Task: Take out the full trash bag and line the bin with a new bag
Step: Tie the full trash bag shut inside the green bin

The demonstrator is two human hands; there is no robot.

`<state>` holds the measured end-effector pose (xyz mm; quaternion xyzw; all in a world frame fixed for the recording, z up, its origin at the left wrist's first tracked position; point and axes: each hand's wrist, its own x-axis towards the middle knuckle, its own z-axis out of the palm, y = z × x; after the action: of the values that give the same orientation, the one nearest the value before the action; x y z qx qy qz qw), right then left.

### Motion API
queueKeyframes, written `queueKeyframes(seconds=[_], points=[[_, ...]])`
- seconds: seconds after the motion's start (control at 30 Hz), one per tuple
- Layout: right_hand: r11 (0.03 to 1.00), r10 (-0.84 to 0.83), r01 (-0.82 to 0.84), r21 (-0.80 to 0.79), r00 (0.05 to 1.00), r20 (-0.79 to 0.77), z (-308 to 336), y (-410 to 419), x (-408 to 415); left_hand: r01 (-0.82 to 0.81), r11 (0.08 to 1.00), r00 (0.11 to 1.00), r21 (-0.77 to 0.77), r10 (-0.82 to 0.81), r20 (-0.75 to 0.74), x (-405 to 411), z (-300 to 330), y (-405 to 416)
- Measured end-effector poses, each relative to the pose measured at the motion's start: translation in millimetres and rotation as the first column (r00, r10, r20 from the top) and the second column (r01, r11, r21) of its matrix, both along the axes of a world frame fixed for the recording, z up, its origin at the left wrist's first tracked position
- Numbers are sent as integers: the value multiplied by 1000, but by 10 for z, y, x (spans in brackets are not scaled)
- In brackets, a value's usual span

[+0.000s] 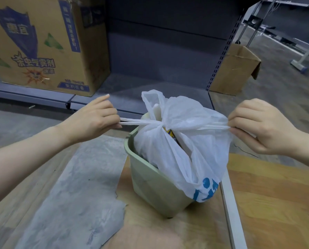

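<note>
Two bare forearms, no sleeves; hands left, right ungloved, ringless

Beyond your left hand, the big cardboard box on the shelf carries the only print you can read. Its front face shows large outlined Chinese characters that look like 杀虫气雾剂, though the blur makes that uncertain. Above them sits a dark blue panel with two pale characters you cannot make out. A blue strip at the lower edge holds four light characters, possibly 茉莉花香. The side face has a blue vertical band of white characters, too smeared to read. Below your right hand, the white trash bag bears blue printed shapes near its bottom, crumpled and illegible.
</note>
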<state>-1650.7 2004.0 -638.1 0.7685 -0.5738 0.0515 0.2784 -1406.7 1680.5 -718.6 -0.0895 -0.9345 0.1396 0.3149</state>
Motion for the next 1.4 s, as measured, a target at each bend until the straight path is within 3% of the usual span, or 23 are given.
queueKeyframes(seconds=[0.2, 0.73, 0.93, 1.07, 1.2, 1.4], points=[[1000, 13, -13, -4, 1000, 3, 41, 113, -40, -25, 996, 997, 84, 31, -77, 119, -49, -235], [995, -78, 70, 72, 989, 127, -256, 349, 5, -162, 932, 985, 324, 134, 106, 382, -275, -509], [973, -169, 146, 180, 978, 120, -309, 444, 2, -170, 968, 976, 185, 139, 169, 570, -423, -504], [969, -165, 145, 199, 982, 88, -281, 381, 5, -177, 926, 969, 333, 104, 226, 628, -401, -482], [974, -181, 143, 179, 959, 220, -230, 395, 12, -151, 895, 975, 421, 65, 212, 603, -375, -407], [960, -215, 165, 226, 952, 218, -184, 390, 49, -207, 851, 963, 482, 89, 256, 613, -358, -354]])
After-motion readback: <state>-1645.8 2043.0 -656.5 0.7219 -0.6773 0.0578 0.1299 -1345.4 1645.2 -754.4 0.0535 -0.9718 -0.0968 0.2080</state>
